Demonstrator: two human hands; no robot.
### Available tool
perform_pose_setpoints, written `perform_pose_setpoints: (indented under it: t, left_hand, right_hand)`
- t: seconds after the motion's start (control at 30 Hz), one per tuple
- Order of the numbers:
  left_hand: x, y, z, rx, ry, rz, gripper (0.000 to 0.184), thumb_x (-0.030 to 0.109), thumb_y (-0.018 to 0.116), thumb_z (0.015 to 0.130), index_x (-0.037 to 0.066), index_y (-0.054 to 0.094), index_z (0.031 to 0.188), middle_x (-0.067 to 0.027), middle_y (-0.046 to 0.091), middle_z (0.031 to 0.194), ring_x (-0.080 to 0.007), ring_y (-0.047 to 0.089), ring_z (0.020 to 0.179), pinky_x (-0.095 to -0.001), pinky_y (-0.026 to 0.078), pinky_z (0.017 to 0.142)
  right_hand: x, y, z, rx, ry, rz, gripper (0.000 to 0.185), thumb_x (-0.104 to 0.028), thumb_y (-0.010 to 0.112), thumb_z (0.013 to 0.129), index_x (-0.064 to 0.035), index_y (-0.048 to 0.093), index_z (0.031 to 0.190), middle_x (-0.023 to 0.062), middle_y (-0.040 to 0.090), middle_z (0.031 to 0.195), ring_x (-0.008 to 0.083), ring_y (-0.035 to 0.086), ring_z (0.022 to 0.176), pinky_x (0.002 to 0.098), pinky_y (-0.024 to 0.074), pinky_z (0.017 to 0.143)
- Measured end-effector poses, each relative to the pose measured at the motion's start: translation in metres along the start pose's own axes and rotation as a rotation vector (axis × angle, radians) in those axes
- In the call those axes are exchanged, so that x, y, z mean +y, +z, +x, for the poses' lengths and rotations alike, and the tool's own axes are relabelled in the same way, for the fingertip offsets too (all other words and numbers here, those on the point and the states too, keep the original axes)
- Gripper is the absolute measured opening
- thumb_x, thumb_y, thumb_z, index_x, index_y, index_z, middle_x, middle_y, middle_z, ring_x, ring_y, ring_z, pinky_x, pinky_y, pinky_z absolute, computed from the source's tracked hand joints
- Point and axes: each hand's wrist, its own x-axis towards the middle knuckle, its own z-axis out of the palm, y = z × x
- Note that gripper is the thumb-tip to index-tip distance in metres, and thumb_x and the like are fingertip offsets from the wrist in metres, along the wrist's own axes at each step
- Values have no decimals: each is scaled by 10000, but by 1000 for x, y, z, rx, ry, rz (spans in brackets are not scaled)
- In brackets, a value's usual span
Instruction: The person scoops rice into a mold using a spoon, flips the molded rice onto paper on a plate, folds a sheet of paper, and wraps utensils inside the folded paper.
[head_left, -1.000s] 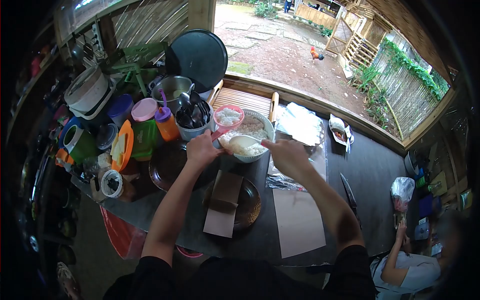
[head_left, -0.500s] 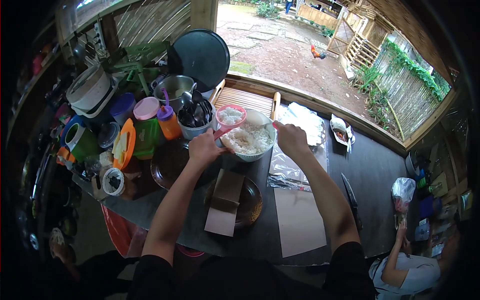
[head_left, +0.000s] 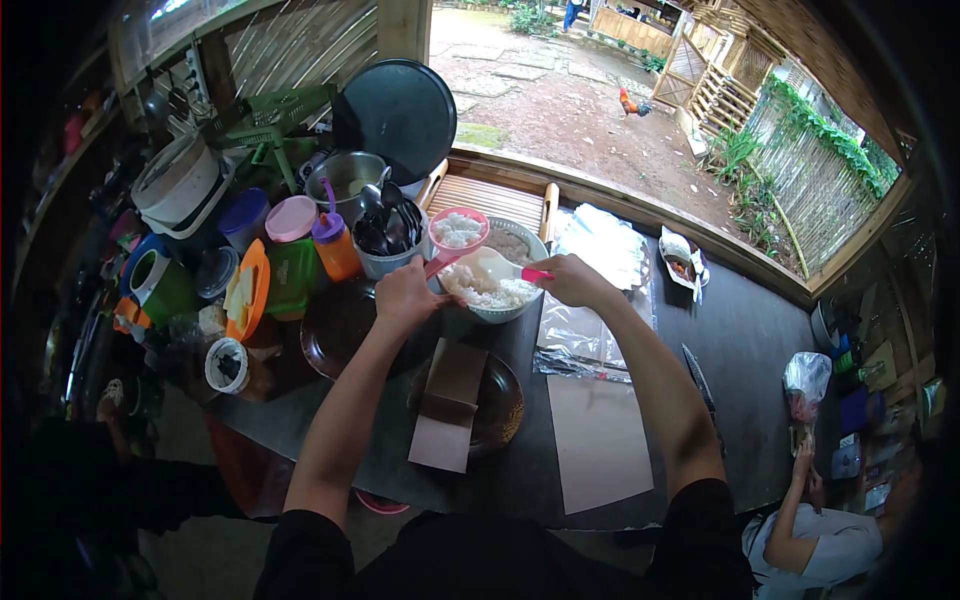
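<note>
Leaning at the left of the counter [head_left: 735,440], an orange plate [head_left: 258,285] stands beside a green tub [head_left: 293,283], then an orange bottle [head_left: 338,257] and a container packed with spoons [head_left: 390,230]. Now the left hand [head_left: 403,298]: fingers wrapped round the pink handle of a cup [head_left: 441,261], and that cup is loaded with rice, up over the bowl's left side! Nearer the person, folded cardboard [head_left: 441,442] lies across a dark plate [head_left: 503,400]. And there's the bowl [head_left: 503,315], rice inside, the spatula [head_left: 503,267] over it, blade just beside the cup; touching or not, I can't tell. The right hand [head_left: 578,282] has its fingers closed on the spatula's pink handle, above the plastic [head_left: 585,330]. Further right, a flat sheet [head_left: 600,445], a knife [head_left: 701,385], and another person's hand [head_left: 803,462] by a bag [head_left: 805,383].
</note>
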Motion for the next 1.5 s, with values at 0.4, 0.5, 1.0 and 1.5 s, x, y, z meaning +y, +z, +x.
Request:
perform_pose_setpoints:
  t: [0.4, 0.5, 1.0, 1.5]
  left_hand:
    - [3, -2, -4, 13, -11, 11, 967, 866, 740, 525, 49, 586, 1020, -163, 738, 936, -357, 735, 919, -454, 583, 782]
    - [3, -1, -4, 11, -14, 15, 975, 869, 737, 520, 48, 584, 1023, -161, 738, 934, -356, 734, 925, -453, 582, 785]
    - [1, 4, -2, 16, -10, -8, 975, 860, 744, 520, 39, 586, 1021, -172, 734, 937, -366, 729, 927, -467, 579, 784]
    - [-1, -4, -2, 50, 25, -47, 926, 841, 717, 606, 30, 600, 1038, -174, 733, 915, -366, 728, 909, -468, 570, 771]
  right_hand:
    - [-17, 16, 1, 157, -2, -314, 304, -148, 563, 922, -153, 674, 1206, 185, 723, 949, 371, 706, 915, 474, 561, 805]
    - [-14, 14, -2, 115, -41, -231, 356, -186, 576, 950, -173, 663, 1295, 208, 724, 996, 385, 697, 931, 473, 557, 829]
    - [-12, 0, 8, -153, 37, 56, 351, -165, 592, 913, -115, 715, 1238, 229, 718, 1092, 359, 693, 1009, 418, 540, 895]
    - [1, -6, 5, -301, 285, 641, 277, -235, 650, 960, -68, 738, 1163, -40, 473, 599, 49, 341, 471, 241, 244, 405]
